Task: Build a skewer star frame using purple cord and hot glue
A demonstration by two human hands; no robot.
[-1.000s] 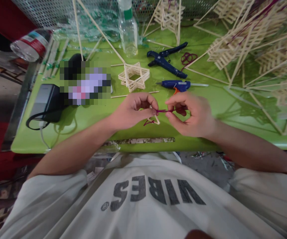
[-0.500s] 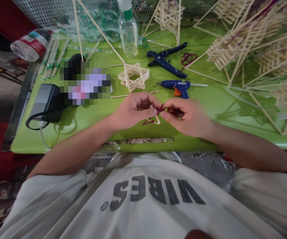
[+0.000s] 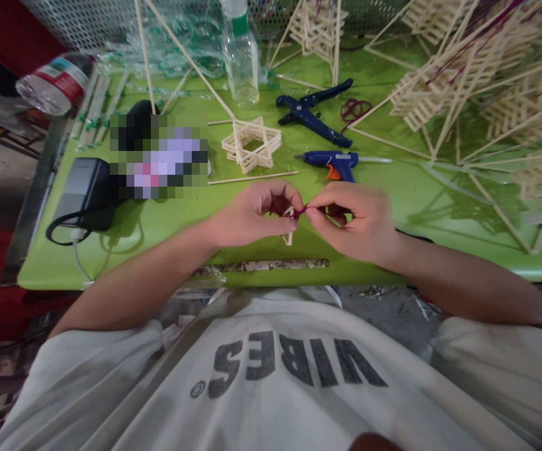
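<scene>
My left hand (image 3: pixel 256 215) pinches a small wooden stick piece (image 3: pixel 289 237) and dark red string (image 3: pixel 298 212) between thumb and fingers. The piece hangs partly below the thumb; the rest is hidden by the fingers. Close on the right, my right hand (image 3: pixel 355 219) pinches the same string near its fingertips. Behind the hands a star-shaped stick frame (image 3: pixel 252 145) lies on the green table (image 3: pixel 167 241). A blue glue gun (image 3: pixel 339 161) rests just beyond my right hand.
Blue cutters (image 3: pixel 311 118) and coiled red string (image 3: pixel 355 110) lie beyond the glue gun. A clear bottle (image 3: pixel 242 62) stands at the back. Several stick structures (image 3: pixel 421 100) fill the right. A black-grey box (image 3: pixel 85 194) with a cable sits left. A patterned strip (image 3: pixel 271 265) lies along the front edge.
The small stick piece has turned and now hangs more upright, showing less. The hands are slightly farther apart at the fingertips, with string showing between them.
</scene>
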